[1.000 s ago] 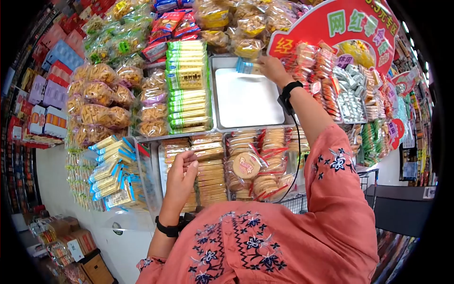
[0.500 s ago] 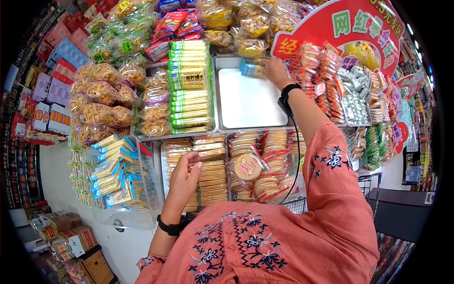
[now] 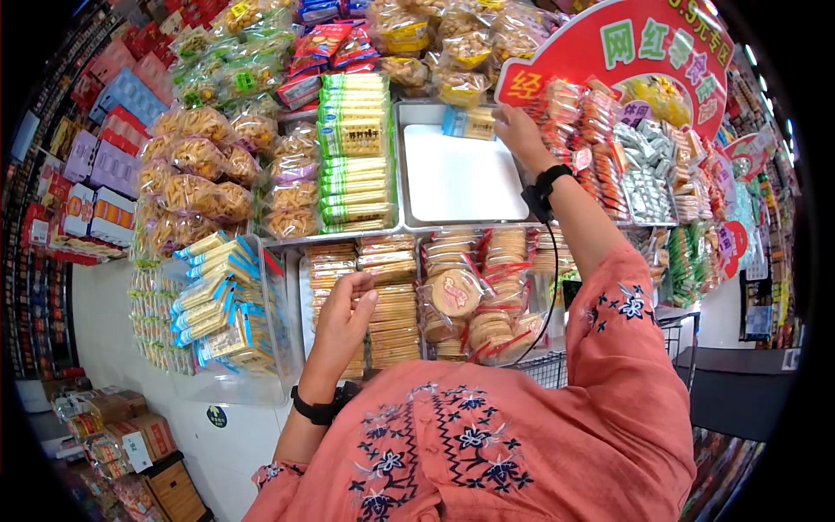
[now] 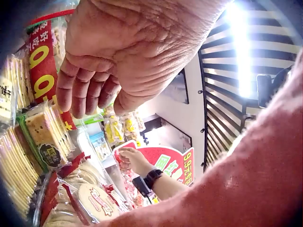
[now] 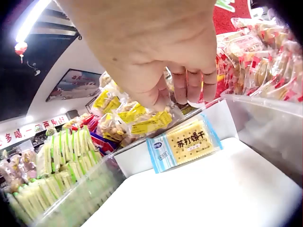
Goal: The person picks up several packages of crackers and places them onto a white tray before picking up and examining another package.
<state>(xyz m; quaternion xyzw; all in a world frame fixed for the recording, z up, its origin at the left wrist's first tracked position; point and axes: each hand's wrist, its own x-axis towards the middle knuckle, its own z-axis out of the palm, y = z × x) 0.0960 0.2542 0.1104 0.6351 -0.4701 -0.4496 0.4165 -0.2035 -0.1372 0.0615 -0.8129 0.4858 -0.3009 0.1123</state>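
Observation:
A blue-edged packet of soda crackers (image 3: 470,123) lies at the back of a clear-walled bin with a white bottom (image 3: 465,183). In the right wrist view this cracker packet (image 5: 187,144) leans against the bin's back wall. My right hand (image 3: 520,137) is just to its right, above the bin's back right corner, with loosely bent fingers holding nothing. My left hand (image 3: 342,320) hovers over stacked cracker packs (image 3: 391,322) in the front row. Its fingers (image 4: 80,90) are relaxed and grip nothing.
Green-edged cracker packs (image 3: 355,157) fill the bin to the left. Round biscuits (image 3: 457,294) are in front, and red-wrapped snacks (image 3: 596,122) stand right, below a red sign (image 3: 626,43). A clear box of blue-edged cracker packets (image 3: 213,287) sits at the left. A cable (image 3: 552,278) hangs from my right wrist.
My right hand has let go of the blue-edged cracker packet and drawn back slightly to the right. The packet stays at the back of the bin. My left hand has hardly moved.

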